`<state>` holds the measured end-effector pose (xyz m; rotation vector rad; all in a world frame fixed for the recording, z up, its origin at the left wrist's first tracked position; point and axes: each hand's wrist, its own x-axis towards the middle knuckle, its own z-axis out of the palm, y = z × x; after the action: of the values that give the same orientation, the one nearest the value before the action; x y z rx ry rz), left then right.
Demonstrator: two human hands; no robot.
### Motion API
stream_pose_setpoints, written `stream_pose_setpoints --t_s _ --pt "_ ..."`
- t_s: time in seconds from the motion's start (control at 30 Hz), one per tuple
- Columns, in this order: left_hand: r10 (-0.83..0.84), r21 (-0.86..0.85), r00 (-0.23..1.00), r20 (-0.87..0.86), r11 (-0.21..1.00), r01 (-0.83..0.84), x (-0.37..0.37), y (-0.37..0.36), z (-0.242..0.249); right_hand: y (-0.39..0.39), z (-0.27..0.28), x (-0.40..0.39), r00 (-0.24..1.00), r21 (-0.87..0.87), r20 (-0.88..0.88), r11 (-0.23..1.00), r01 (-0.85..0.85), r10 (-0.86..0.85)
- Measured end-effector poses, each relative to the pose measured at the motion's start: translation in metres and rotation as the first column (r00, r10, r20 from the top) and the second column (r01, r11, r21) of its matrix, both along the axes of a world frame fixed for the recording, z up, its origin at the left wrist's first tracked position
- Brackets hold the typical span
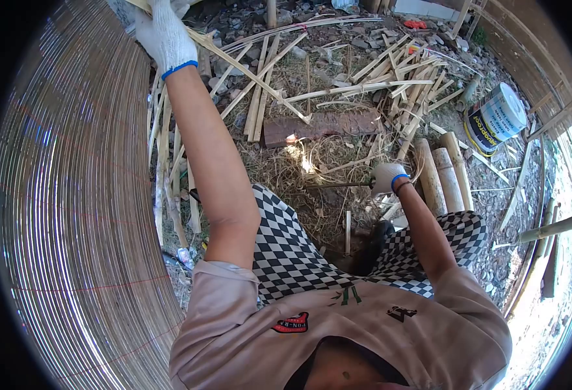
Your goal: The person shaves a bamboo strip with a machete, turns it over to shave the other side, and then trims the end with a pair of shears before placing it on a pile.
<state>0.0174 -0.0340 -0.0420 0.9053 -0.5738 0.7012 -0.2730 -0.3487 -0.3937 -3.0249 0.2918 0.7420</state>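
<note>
My left hand [164,34], in a white glove with a blue cuff, is raised far forward and closed around a long split bamboo strip [253,75] that slants down toward a wooden block [322,125]. My right hand [385,177], gloved the same way, grips the handle of a dark, thin-bladed knife [328,186] held level above dry grass. I am crouched in checkered trousers, knees apart.
A large woven bamboo mat [71,195] curves along the left. Split bamboo strips [390,78] lie piled ahead. Thick bamboo pieces [442,175] and a paint tin [494,120] sit at right. A bamboo fence [546,97] borders the right side.
</note>
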Motion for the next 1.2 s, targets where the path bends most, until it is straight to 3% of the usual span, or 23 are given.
stream_pose_setpoints --t_s 0.03,0.13,0.23,0.27,0.33,0.4,0.5,0.57,0.63,0.67,0.7,0.77,0.83,0.9,0.93,1.0,1.1,1.17,1.2 --pt "0.018 0.004 0.999 0.041 1.0 -0.018 -0.005 0.005 0.001 0.001 0.016 0.003 0.999 -0.033 0.037 0.999 -0.015 0.016" --pt "0.049 -0.006 0.997 0.064 0.999 -0.048 -0.014 0.022 0.008 -0.009 0.07 -0.008 0.979 0.117 0.201 0.992 -0.043 0.019" --pt "0.086 0.053 0.996 -0.032 0.995 -0.084 -0.031 0.037 0.017 -0.022 0.105 -0.014 0.912 0.435 0.34 0.898 0.064 -0.229" --pt "0.082 0.096 0.994 -0.072 0.993 -0.075 -0.036 0.043 0.018 -0.027 0.104 -0.011 0.887 0.42 0.412 0.907 0.02 -0.21" --pt "0.115 0.209 0.974 -0.194 0.975 -0.073 -0.057 0.046 0.023 -0.036 0.077 -0.004 0.837 0.357 0.46 0.925 0.132 -0.297" --pt "0.132 0.29 0.979 -0.156 0.954 -0.083 -0.043 0.062 0.018 -0.038 0.063 -0.007 0.797 0.254 0.503 0.938 0.234 -0.335" --pt "0.185 0.388 0.97 -0.157 0.915 -0.112 -0.044 0.075 0.017 -0.043 0.074 -0.016 0.644 -0.236 0.762 0.9 0.367 -0.063" --pt "0.247 0.455 0.953 -0.178 0.879 -0.143 -0.054 0.083 0.016 -0.045 0.113 -0.028 0.535 -0.369 0.839 0.829 0.42 0.102" --pt "0.31 0.479 0.928 -0.208 0.859 -0.18 -0.059 0.088 0.017 -0.053 0.134 -0.038 0.542 -0.295 0.837 0.777 0.557 -0.071" --pt "0.338 0.492 0.916 -0.216 0.848 -0.197 -0.059 0.09 0.017 -0.072 0.131 -0.041 0.579 -0.121 0.756 0.805 0.581 -0.305" --pt "0.358 0.505 0.906 -0.225 0.838 -0.206 -0.06 0.089 0.017 -0.095 0.121 -0.05 0.632 -0.015 0.687 0.863 0.506 -0.358" --pt "0.296 0.471 0.914 -0.278 0.871 -0.138 -0.067 0.082 0.02 -0.091 0.133 -0.061 0.751 0.01 0.53 0.889 0.457 -0.392" --pt "0.237 0.453 0.936 -0.26 0.886 -0.098 -0.059 0.079 0.021 -0.087 0.137 -0.066 0.735 0.133 0.538 0.903 0.409 -0.412" --pt "0.228 0.493 0.951 -0.212 0.865 -0.097 -0.055 0.076 0.02 -0.064 0.161 -0.063 0.738 0.067 0.541 0.896 0.439 -0.402" --pt "0.229 0.516 0.956 -0.183 0.85 -0.104 -0.052 0.077 0.02 -0.066 0.16 -0.064 0.736 0.105 0.548 0.906 0.411 -0.397" --pt "0.325 0.664 0.945 -0.022 0.712 -0.23 -0.039 0.087 0.02 -0.076 0.15 -0.058 0.734 0.186 0.557 0.92 0.345 -0.388" --pt "0.206 0.593 0.973 -0.105 0.798 -0.105 -0.047 0.073 0.024 -0.098 0.071 -0.031 0.718 0.106 0.595 0.921 0.374 -0.36" --pt "0.17 0.596 0.981 -0.094 0.799 -0.082 -0.055 0.067 0.023 -0.07 0.044 -0.021 0.772 0.262 0.516 0.926 0.271 -0.372" --pt "0.157 0.594 0.985 -0.078 0.801 -0.081 -0.058 0.066 0.026 -0.056 0.03 -0.012 0.823 0.226 0.48 0.949 0.219 -0.304"
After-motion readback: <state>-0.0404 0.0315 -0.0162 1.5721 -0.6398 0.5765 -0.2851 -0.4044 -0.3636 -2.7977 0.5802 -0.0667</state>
